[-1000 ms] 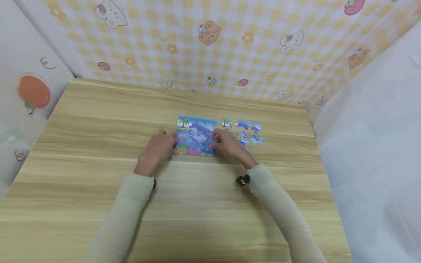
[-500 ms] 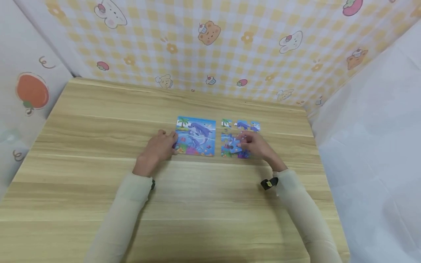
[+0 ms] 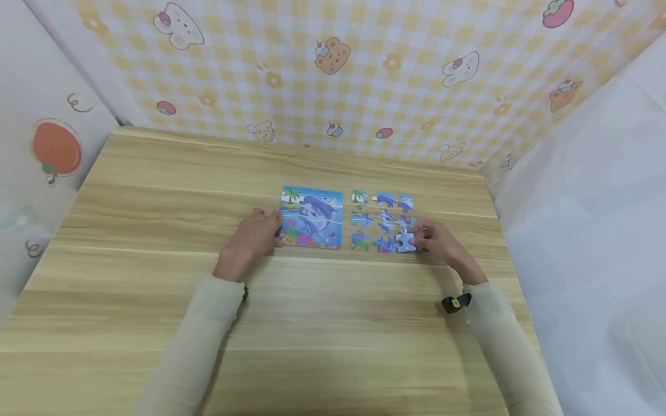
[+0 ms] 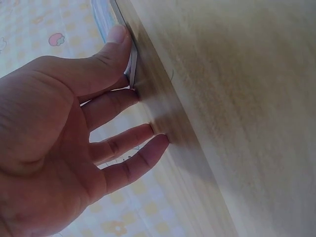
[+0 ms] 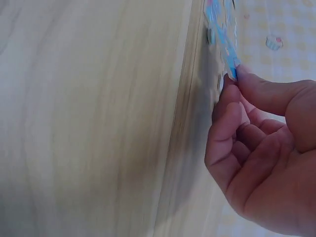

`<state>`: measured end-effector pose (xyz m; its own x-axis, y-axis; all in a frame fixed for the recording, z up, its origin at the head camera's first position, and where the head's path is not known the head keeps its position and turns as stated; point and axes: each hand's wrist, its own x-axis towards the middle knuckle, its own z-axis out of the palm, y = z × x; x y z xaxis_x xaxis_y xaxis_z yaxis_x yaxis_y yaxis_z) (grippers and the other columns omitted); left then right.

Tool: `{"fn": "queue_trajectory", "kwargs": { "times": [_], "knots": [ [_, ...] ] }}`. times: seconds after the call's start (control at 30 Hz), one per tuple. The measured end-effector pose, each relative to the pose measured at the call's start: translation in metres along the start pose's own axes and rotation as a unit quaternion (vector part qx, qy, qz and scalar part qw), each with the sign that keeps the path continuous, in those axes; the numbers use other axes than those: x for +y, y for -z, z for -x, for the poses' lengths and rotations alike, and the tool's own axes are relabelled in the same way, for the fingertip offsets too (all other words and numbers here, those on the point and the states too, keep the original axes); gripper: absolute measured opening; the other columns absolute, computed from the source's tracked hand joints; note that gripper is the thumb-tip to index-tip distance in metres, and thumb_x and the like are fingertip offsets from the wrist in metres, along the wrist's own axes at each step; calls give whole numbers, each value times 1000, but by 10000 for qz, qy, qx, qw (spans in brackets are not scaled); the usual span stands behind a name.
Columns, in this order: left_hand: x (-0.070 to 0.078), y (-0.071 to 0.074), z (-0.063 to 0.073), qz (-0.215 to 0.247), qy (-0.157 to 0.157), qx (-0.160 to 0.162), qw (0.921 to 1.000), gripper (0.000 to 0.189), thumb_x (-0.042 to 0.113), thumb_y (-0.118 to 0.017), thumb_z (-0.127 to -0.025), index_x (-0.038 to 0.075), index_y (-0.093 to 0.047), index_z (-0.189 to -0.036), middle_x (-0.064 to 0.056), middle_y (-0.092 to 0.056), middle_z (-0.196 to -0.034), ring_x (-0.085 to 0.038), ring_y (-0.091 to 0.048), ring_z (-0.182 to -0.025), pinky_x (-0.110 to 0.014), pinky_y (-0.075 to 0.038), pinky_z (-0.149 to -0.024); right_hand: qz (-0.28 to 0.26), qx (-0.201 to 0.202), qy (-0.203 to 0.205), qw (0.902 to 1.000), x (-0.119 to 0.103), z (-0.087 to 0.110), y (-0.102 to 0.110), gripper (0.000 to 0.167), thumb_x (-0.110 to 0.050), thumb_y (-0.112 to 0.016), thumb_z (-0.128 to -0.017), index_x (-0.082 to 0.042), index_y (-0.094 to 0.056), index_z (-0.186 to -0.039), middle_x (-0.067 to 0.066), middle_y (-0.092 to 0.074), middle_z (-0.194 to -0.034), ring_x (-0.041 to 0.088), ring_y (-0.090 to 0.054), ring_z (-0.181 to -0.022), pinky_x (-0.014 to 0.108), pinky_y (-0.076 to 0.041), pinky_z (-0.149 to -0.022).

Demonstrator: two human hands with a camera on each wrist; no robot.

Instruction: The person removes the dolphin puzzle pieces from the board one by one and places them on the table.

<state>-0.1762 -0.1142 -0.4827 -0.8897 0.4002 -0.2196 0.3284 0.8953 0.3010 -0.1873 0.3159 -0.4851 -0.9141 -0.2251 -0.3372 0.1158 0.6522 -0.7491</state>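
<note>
In the head view, a square dolphin picture board (image 3: 311, 218) lies flat on the wooden table. My left hand (image 3: 251, 237) holds its left edge; the left wrist view shows thumb (image 4: 116, 35) and index finger at the board's edge, other fingertips on the table. To the right, several loose jigsaw pieces (image 3: 385, 221) lie in rows with gaps between them. My right hand (image 3: 438, 240) pinches a blue jigsaw piece (image 3: 404, 242) between thumb and index finger at the near right of these rows. Seen from the right wrist, that piece (image 5: 230, 59) is slightly tilted; whether it touches the table is unclear.
The wooden table (image 3: 322, 323) stretches toward me and out to both sides. A yellow checked cloth (image 3: 359, 86) hangs behind it. White sheets (image 3: 588, 214) hang at either side.
My right hand has moved from the board's right edge over to the near right of the loose pieces, carrying a jigsaw piece. My left hand has stayed at the board's left edge.
</note>
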Motion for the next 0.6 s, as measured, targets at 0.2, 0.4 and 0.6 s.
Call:
{"fn": "queue_trajectory", "kwargs": {
  "times": [0.2,0.4,0.6],
  "knots": [
    [2,-3,0,1,-1,46,10000,59,25,-70,-93,-6,-49,-139,-25,-61,-128,-44,-49,-121,-51,-46,-101,433,137,-245,9987,4,7,8,22,-4,-67,-93,9,-59,-109,11,-63,-84,9,-54,-69,23,-49,-60],
    [5,-2,0,102,-31,197,9998,44,19,-72,-91,-7,-58,-124,-20,-66,-108,-38,-54,-105,-47,-51,-88,1605,13,-299,9866,-6,8,7,18,-10,-69,-91,3,-61,-99,10,-63,-82,16,-56,-71,27,-48,-63],
    [8,0,0,-58,12,274,9996,46,18,-74,-89,-11,-57,-121,-22,-67,-101,-36,-56,-97,-45,-52,-82,2167,-237,-336,9754,-11,1,4,17,-11,-66,-93,4,-60,-99,14,-65,-87,22,-59,-75,31,-49,-66]
  ]
}}
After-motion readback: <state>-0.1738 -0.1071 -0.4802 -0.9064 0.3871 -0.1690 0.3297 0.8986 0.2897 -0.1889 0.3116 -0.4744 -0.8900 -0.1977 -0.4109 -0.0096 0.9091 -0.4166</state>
